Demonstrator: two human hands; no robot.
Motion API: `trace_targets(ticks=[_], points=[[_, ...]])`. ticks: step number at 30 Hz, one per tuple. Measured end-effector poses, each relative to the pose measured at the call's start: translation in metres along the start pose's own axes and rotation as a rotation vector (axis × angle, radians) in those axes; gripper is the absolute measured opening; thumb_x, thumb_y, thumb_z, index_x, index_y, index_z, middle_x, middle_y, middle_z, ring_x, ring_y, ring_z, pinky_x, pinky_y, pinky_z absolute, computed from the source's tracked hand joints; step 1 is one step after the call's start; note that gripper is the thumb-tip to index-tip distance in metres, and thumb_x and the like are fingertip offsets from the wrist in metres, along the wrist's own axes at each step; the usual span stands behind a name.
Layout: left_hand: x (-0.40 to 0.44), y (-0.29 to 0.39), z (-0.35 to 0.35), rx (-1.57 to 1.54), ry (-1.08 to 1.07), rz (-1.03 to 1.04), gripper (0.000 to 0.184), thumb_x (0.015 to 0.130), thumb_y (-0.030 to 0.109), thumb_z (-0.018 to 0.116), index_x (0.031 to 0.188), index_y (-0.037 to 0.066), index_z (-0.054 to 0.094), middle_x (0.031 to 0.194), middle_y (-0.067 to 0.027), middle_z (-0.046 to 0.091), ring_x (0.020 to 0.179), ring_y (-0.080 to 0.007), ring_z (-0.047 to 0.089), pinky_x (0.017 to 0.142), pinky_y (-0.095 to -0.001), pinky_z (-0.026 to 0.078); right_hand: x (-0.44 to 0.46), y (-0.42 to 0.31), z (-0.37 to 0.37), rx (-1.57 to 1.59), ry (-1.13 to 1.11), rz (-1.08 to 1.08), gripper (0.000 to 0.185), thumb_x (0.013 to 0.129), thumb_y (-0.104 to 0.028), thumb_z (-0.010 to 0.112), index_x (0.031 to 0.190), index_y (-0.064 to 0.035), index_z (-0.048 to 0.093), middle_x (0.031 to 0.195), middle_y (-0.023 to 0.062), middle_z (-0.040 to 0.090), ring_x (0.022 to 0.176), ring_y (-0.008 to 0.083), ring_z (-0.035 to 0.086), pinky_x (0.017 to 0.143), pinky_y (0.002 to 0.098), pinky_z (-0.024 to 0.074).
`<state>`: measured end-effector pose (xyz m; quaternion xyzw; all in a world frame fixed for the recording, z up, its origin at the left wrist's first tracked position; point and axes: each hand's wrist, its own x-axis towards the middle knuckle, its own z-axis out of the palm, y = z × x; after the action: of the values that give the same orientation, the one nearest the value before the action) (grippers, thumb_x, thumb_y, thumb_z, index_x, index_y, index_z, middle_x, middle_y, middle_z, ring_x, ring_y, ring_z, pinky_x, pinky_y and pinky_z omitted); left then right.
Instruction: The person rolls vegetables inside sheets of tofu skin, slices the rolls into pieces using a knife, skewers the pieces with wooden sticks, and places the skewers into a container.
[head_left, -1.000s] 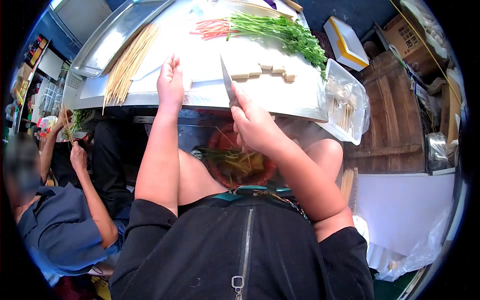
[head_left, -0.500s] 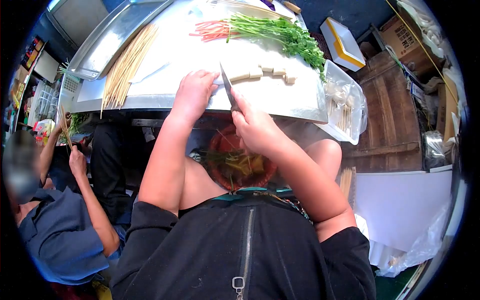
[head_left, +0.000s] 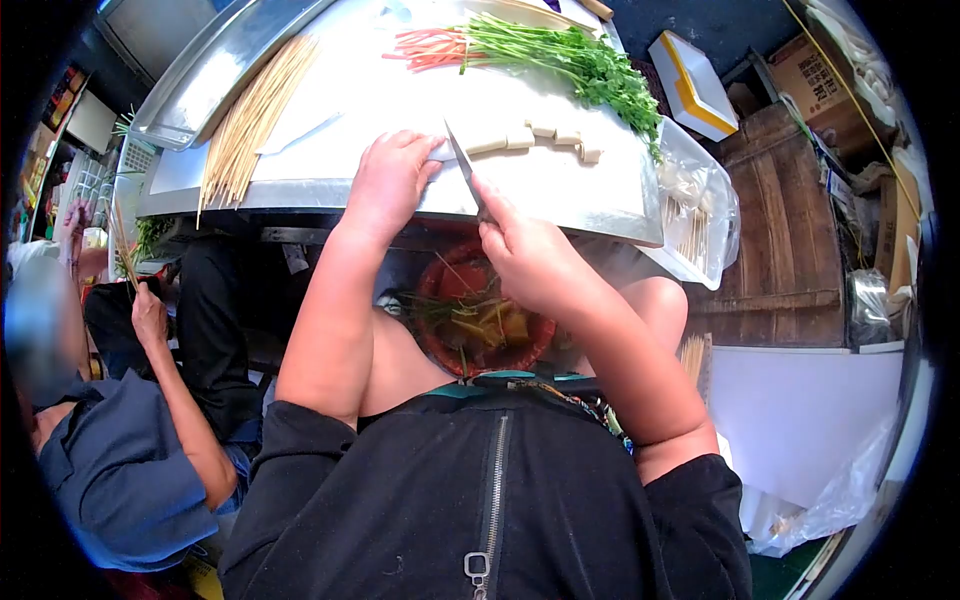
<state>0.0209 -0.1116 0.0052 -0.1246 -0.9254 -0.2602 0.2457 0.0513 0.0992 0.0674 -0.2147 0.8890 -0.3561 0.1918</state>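
Observation:
My right hand (head_left: 525,250) is closed round the handle of a knife (head_left: 461,160), its blade pointing away from me over the white tabletop. Just left of the blade, my left hand (head_left: 392,180) has its fingers bent over a whitish end of a pale roll (head_left: 440,150), mostly hidden under them. Right of the blade lie several pale cut pieces (head_left: 567,137), in a crooked row. Behind them rests a bunch of green leafy stalks (head_left: 560,55) beside reddish strips (head_left: 430,47).
Thin wooden skewers (head_left: 250,120) lie at the table's left, beside a metal tray (head_left: 225,75). A bagged clear container (head_left: 695,210) stands at the right edge. Below the table is a red basin (head_left: 525,345) with scraps. At left, a person's hand (head_left: 150,318) holds thin sticks.
The view has shifted slightly. My right hand and the knife sit a little farther right and lower, while my left hand stays by the roll. The other person's far hand has left the sticks.

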Motion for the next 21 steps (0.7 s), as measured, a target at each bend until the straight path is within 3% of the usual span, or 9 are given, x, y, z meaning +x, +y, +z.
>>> trace_targets(ticks=[9, 11, 15, 21], points=[[-0.003, 0.005, 0.006, -0.010, 0.034, -0.038, 0.029, 0.084, 0.011, 0.068, 0.113, 0.002, 0.068, 0.109, -0.0144, 0.067, 0.105, -0.0332, 0.061, 0.095, -0.0400, 0.048, 0.001, 0.003, -0.005, -0.012, -0.039, -0.017, 0.054, 0.099, -0.016, 0.043, 0.152, -0.0134, 0.032, 0.081, 0.0163, 0.063, 0.053, 0.0192, 0.057, 0.061, 0.0363, 0.0532], [-0.004, 0.002, 0.011, -0.017, 0.072, -0.023, 0.027, 0.085, 0.012, 0.067, 0.110, 0.002, 0.069, 0.108, -0.0139, 0.067, 0.105, -0.0330, 0.061, 0.095, -0.0403, 0.048, 0.005, 0.008, -0.006, -0.059, -0.012, -0.102, 0.054, 0.100, -0.017, 0.042, 0.153, -0.0137, 0.032, 0.075, 0.0143, 0.061, 0.053, 0.0181, 0.057, 0.059, 0.0362, 0.0529], [-0.008, -0.004, 0.017, -0.029, 0.041, -0.020, 0.027, 0.088, 0.012, 0.066, 0.113, 0.000, 0.068, 0.112, -0.0172, 0.068, 0.107, -0.0348, 0.062, 0.096, -0.0402, 0.049, 0.021, 0.000, -0.018, -0.068, -0.120, -0.036, 0.055, 0.099, -0.018, 0.039, 0.154, -0.0150, 0.030, 0.071, 0.0116, 0.058, 0.054, 0.0194, 0.058, 0.057, 0.0360, 0.0530], [-0.009, -0.007, 0.018, -0.004, 0.071, 0.004, 0.028, 0.088, 0.012, 0.065, 0.113, 0.001, 0.068, 0.111, -0.0174, 0.068, 0.107, -0.0344, 0.062, 0.096, -0.0410, 0.049, 0.041, 0.004, -0.010, -0.075, -0.085, -0.065, 0.058, 0.097, -0.017, 0.039, 0.154, -0.0156, 0.028, 0.076, 0.0159, 0.062, 0.055, 0.0213, 0.061, 0.059, 0.0385, 0.0544]])
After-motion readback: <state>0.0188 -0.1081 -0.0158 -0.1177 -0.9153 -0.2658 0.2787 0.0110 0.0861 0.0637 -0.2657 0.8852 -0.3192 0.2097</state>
